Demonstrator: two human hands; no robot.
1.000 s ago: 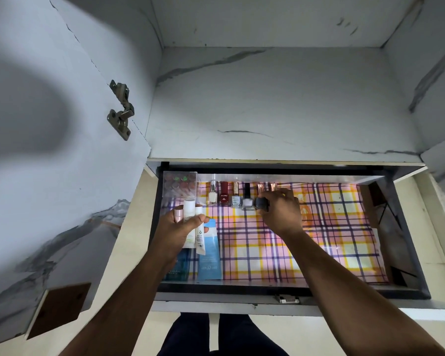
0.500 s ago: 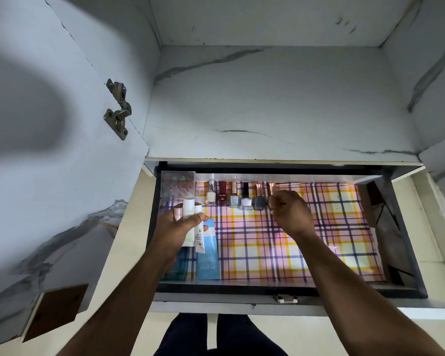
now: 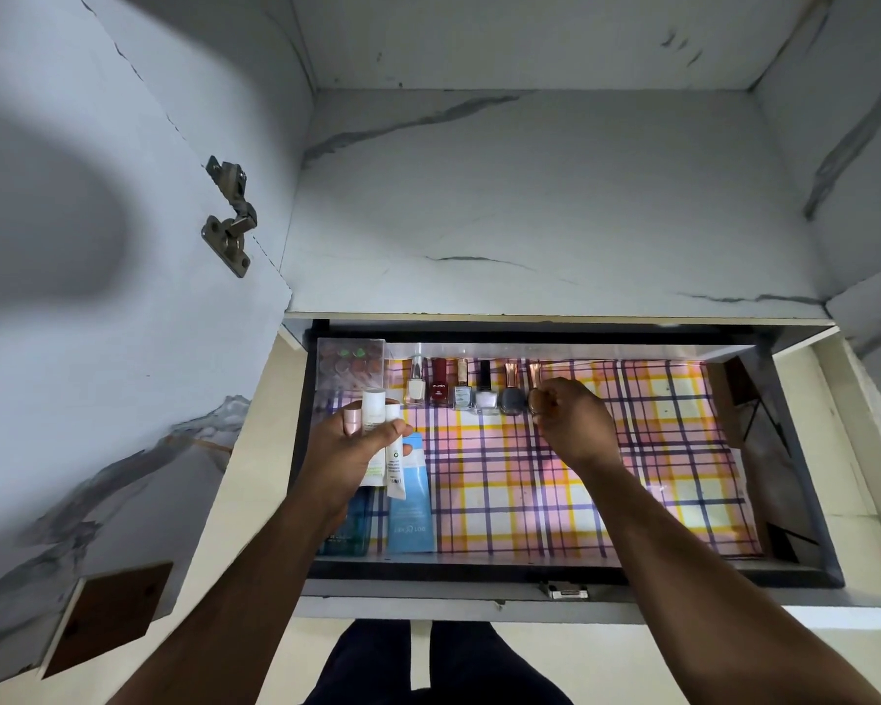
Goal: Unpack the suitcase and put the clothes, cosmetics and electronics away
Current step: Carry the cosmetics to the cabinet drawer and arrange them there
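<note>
Right hand is at the back of the drawer, fingers curled round the last bottle at the right end of the nail polish row — upright, long axis vertical, rose-gold cap. Next free spot lies just right of it, so the right hand is the nearer one. Left hand grips a bundle of tubes — smooth white plastic, one pink cap — above a blue tube lying flat, lengthwise front to back. Bottles are small, glassy, tippy; the checked liner looks slick.
</note>
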